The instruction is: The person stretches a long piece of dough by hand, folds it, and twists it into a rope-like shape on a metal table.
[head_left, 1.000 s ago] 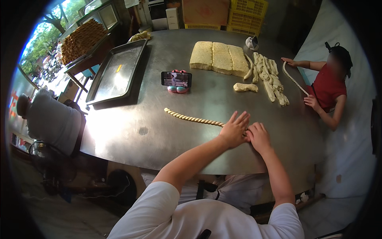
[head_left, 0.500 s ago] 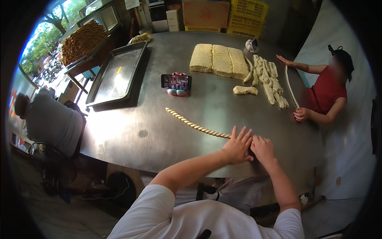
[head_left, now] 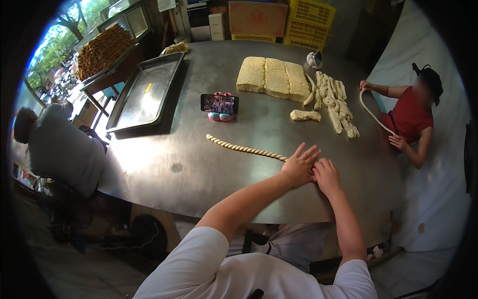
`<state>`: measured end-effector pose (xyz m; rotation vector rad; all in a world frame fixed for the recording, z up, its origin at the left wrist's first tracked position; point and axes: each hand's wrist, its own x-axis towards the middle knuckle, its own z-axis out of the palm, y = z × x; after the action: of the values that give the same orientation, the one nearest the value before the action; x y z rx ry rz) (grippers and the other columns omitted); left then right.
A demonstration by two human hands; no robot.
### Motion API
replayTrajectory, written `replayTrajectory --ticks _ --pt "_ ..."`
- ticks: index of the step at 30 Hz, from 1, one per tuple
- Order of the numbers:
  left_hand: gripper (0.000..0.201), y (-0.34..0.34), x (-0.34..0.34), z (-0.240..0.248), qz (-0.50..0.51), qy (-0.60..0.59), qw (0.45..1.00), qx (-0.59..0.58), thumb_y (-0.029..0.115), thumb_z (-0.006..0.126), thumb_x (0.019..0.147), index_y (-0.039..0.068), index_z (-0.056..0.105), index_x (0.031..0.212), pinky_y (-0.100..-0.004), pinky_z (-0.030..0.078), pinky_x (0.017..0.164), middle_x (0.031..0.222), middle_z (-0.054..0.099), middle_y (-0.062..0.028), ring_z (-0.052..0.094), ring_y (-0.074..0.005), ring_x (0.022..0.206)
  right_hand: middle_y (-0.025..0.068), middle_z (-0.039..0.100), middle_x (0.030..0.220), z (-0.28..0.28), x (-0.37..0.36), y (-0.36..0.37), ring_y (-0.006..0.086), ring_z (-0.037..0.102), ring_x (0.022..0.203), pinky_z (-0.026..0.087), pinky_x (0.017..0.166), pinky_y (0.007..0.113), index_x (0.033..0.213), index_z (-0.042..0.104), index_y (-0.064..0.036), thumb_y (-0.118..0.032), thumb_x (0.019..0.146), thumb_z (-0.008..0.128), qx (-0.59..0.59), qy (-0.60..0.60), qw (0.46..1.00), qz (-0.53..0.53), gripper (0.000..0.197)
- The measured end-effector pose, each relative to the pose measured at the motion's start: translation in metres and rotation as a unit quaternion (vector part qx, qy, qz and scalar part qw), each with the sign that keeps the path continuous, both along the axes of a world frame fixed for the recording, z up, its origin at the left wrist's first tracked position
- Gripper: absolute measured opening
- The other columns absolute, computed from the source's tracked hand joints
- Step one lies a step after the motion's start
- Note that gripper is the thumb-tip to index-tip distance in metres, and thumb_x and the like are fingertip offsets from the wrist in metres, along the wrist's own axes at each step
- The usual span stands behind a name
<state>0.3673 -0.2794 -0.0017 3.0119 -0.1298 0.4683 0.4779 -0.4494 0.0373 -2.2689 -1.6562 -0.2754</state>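
A twisted dough rope (head_left: 246,148) lies across the near middle of the metal table, its left end loose. Over its right end rests my left hand (head_left: 300,167), palm down with the fingers stretched apart. My right hand (head_left: 326,175) is right beside it, fingers curled together at the rope's end, which the hands hide. Farther off lie a short dough piece (head_left: 305,115), a pile of dough strips (head_left: 336,102) and a big scored dough slab (head_left: 273,77).
Across the table at right, a person in red holds another twisted dough rope (head_left: 369,112). A phone (head_left: 219,104) leans on a pink and blue stand. A large baking tray (head_left: 112,130) lies at left, near a seated person (head_left: 67,144). Yellow crates (head_left: 309,25) stand behind.
Both my hands have shifted slightly away from me, and the rope's right part has moved up with them. The co-worker's dough rope has been lifted and now curves between their hands.
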Motion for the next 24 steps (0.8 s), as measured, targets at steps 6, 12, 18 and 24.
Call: replayTrajectory --ticks 6,12,18,24 --pt "0.105 -0.044 -0.018 0.027 0.045 0.133 0.988 -0.057 0.080 0.050 0.101 0.005 0.035 0.173 -0.0724 0.008 0.134 0.184 0.025 -0.0165 0.013 -0.0393 0.172 0.0073 0.072 0.113 -0.002 0.001 -0.013 0.0316 0.072 0.109 0.063 0.084 0.050 0.106 0.070 -0.0134 -0.013 0.095 0.074 -0.113 0.035 0.984 -0.132 0.012" --pt "0.102 -0.047 -0.033 -0.008 -0.053 0.062 0.990 -0.111 0.079 0.055 0.099 0.006 0.044 0.169 -0.0735 0.011 0.133 0.184 0.026 -0.0149 0.013 -0.0368 0.172 0.0074 0.069 0.114 -0.013 -0.015 -0.053 0.0320 0.068 0.112 0.060 0.088 0.045 0.100 0.068 -0.0085 -0.012 0.092 0.077 0.043 -0.031 0.997 0.052 0.012" --pt "0.103 -0.028 0.005 0.019 0.032 0.063 0.995 -0.067 0.076 0.056 0.100 0.002 0.040 0.170 -0.0696 0.012 0.135 0.182 0.030 -0.0168 0.015 -0.0391 0.172 0.0116 0.070 0.119 -0.004 0.023 -0.003 0.0347 0.068 0.118 0.061 0.088 0.050 0.106 0.068 -0.0107 -0.011 0.096 0.072 -0.047 0.064 0.995 -0.067 0.011" --pt "0.106 -0.070 -0.048 0.023 -0.027 0.108 0.991 -0.072 0.080 0.053 0.100 0.004 0.036 0.173 -0.0745 0.012 0.132 0.183 0.028 -0.0149 0.016 -0.0402 0.171 0.0065 0.071 0.121 -0.015 -0.009 -0.069 0.0298 0.068 0.118 0.060 0.094 0.044 0.105 0.068 -0.0075 -0.011 0.094 0.076 -0.077 -0.011 0.996 -0.036 0.014"
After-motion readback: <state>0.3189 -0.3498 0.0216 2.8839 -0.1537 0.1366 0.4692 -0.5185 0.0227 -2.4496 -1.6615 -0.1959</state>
